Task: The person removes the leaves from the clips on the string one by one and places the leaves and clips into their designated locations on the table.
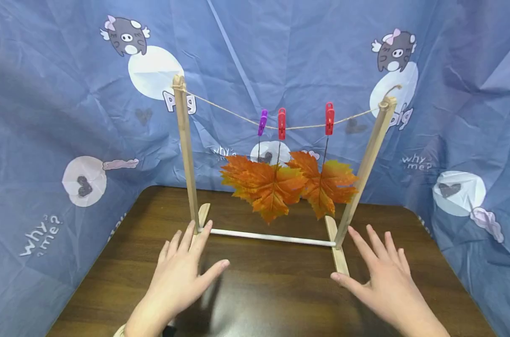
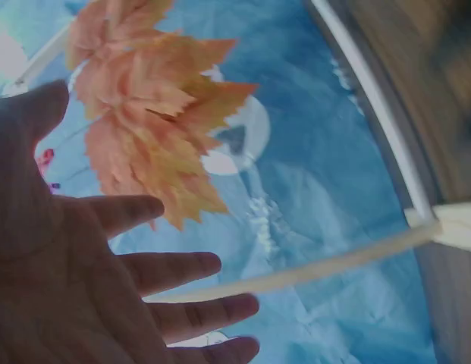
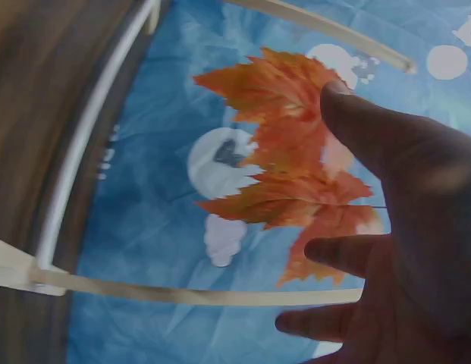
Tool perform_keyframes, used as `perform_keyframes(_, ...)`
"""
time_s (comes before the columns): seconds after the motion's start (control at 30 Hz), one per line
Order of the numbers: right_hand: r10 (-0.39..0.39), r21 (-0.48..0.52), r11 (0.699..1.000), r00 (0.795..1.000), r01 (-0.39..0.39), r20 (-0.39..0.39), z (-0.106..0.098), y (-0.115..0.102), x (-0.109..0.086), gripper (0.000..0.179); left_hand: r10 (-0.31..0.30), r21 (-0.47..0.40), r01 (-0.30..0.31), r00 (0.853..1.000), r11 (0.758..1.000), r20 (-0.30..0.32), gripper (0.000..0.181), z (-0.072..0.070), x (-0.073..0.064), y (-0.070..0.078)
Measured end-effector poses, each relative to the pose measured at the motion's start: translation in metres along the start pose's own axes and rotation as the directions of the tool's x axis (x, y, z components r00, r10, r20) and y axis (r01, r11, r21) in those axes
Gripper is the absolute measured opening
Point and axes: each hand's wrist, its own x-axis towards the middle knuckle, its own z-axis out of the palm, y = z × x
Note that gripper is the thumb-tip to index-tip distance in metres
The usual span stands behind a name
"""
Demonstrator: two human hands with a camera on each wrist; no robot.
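Note:
A wooden frame with two upright posts point(image 1: 186, 154) and a white crossbar point(image 1: 271, 237) stands on the table. Between the post tops sags a twine line point(image 1: 225, 108). One purple clothespin point(image 1: 262, 122) and two red clothespins point(image 1: 282, 124) grip it, with orange maple leaves point(image 1: 276, 187) hanging below by dark stems. My left hand point(image 1: 181, 271) is spread near the left foot of the frame, fingers straight and holding nothing. On the other side my right hand point(image 1: 385, 281) is likewise spread beside the right foot point(image 1: 340, 262). Whether any fingertip touches the wood, I cannot tell.
The brown wooden table point(image 1: 276, 290) extends around the frame. Behind and at both sides hangs a blue cloth point(image 1: 246, 56) printed with pigs, white circles and lettering. A loose twine end point(image 1: 393, 89) sticks up from the right post.

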Motion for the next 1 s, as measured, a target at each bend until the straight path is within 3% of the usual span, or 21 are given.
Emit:
perform_keyframes(0.17,-0.097,0.115,0.988,0.994,0.101,-0.041,-0.019,-0.007,0.011,0.092,0.045,-0.116,-0.05,0.998,0.992,-0.044,0.082,-0.005,0.011,0.016)
perform_keyframes(0.3,-0.134,0.167,0.976,0.989,0.141,-0.056,-0.035,-0.014,0.021,0.086,0.111,-0.227,-0.129,0.99,0.965,-0.092,0.076,-0.008,0.019,0.03)
perform_keyframes(0.5,-0.173,0.15,0.968,0.969,0.2,-0.175,-0.055,-0.024,0.035,0.077,0.202,-0.373,-0.251,0.965,0.893,-0.164,0.064,-0.014,0.034,0.051)
perform_keyframes(0.6,-0.187,0.131,0.966,0.954,0.221,-0.233,-0.062,-0.028,0.042,0.072,0.238,-0.456,-0.292,0.956,0.841,-0.173,0.059,-0.018,0.044,0.061)
perform_keyframes(0.7,-0.199,0.13,0.962,0.941,0.241,-0.274,-0.07,-0.033,0.05,0.068,0.251,-0.533,-0.303,0.953,0.79,-0.17,0.054,-0.021,0.055,0.071)
perform_keyframes(0.83,-0.199,0.148,0.955,0.923,0.259,-0.329,-0.082,-0.038,0.062,0.061,0.25,-0.582,-0.303,0.953,0.755,-0.171,0.049,-0.02,0.07,0.083)
perform_keyframes(0.9,-0.179,0.174,0.953,0.923,0.249,-0.339,-0.088,-0.041,0.069,0.057,0.249,-0.598,-0.308,0.951,0.74,-0.182,0.046,-0.019,0.077,0.089)
perform_keyframes(1.0,-0.143,0.23,0.947,0.934,0.225,-0.326,-0.099,-0.045,0.079,0.052,0.239,-0.656,-0.295,0.955,0.695,-0.176,0.042,-0.02,0.087,0.099)
